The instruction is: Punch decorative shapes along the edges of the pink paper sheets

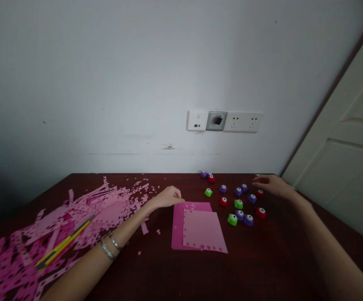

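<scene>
My left hand (168,196) is closed at the top left corner of a dark pink paper sheet (177,225), its fingertips pinched on the corner. A lighter pink sheet (203,230) overlaps the dark one, with punched holes along its left and lower edges. My right hand (272,184) hovers at the right back of the table, fingers loosely bent and apart, with nothing visible in them. Just below it is a red craft punch (259,193). Nearby stand several more small punches: purple (252,198), green (238,204) and red (223,201), each with a white round top.
Pink paper strips (52,234) with holes pile up on the left, and a yellow utility knife (65,244) lies across them. Punched-out bits (142,190) are scattered behind my left forearm. A wall with sockets (243,122) rises behind the dark table (156,276); a white door (353,125) stands right.
</scene>
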Available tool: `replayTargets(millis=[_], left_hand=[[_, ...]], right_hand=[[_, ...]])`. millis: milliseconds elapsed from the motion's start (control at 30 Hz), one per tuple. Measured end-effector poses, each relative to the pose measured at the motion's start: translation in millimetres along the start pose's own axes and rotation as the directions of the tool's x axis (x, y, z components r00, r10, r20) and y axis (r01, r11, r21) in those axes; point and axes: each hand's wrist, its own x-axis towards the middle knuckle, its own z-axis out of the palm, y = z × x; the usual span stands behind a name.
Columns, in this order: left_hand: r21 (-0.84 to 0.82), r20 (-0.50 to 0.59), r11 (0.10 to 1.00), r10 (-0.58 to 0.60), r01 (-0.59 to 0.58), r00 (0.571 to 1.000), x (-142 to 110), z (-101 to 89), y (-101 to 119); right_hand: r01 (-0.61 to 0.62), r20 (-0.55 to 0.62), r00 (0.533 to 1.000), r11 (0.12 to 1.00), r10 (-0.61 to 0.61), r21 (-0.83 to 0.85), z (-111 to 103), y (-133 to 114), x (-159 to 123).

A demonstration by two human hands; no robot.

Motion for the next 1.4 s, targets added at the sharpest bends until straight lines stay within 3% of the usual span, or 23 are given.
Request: replayTargets(millis=[33,200,333,500,667,1033,1400], left_hand=[[-0.015,-0.008,1.000,0.001,-0.001,1.000,1,0.4,-2],[-0.084,-0.072,0.996,0.013,-0.019,0.997,9,0.6,-11],[-0.117,-0.131,0.993,-0.005,-0.010,0.991,10,-1.5,-11],[-0.145,-0.160,0.989,-0.058,0.034,0.985,10,-1.6,-12],[-0.183,-0.171,0.983,-0.050,0.018,0.984,12,3.0,-16],[-0.181,-0.153,0.983,-0.012,-0.016,0.988,11,7.4,-14],[-0.198,-0.172,0.980,-0.001,-0.034,0.985,7,5.2,-5]], right_hand=[[0.043,0.076,0.996,0.998,-0.047,0.053,2,-14,4],[0.207,0.197,0.955,0.974,-0.221,0.089,33,-77,24],[0.213,0.221,0.955,0.976,-0.199,-0.041,63,-99,42],[0.101,0.246,0.967,0.983,-0.061,-0.154,88,-106,56],[-0.026,0.172,0.983,0.969,0.069,-0.244,102,-111,56],[-0.139,0.091,0.980,0.938,0.176,-0.318,108,-125,46],[-0.151,0.092,0.978,0.935,0.190,-0.321,106,-132,48]])
